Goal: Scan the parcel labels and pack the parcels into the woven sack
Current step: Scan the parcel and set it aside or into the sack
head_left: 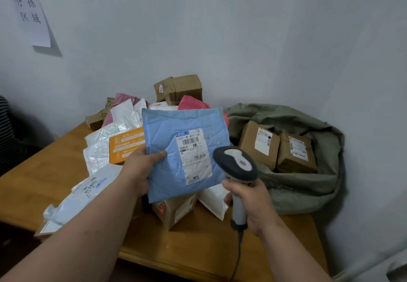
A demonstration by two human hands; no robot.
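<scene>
The left hand (141, 167) holds a blue padded parcel (185, 151) up above the tabletop (39, 184), its grip clamped on the parcel's left edge: the thumb lies on the front face and the fingers are hidden behind. The parcel's white label (195, 156) faces the camera; barcodes show on it, but the small print is too blurred to read. The right hand (253, 204) has its grip closed round the handle of a barcode scanner (236, 167), whose dark head sits just beside the parcel's lower right corner; its cable runs down and out of the bottom of the picture. The raised parcel hides much of the heap of parcels (110, 149) behind and under it, so only corners of white, pink and brown packages show. The woven sack (308, 182) lies open at the tabletop's right end against the wall, with two brown boxes (277, 147) inside, labels up. Bare wood lies along the near edge between the forearms. A paper sign (30, 17) hangs on the wall at upper left.
</scene>
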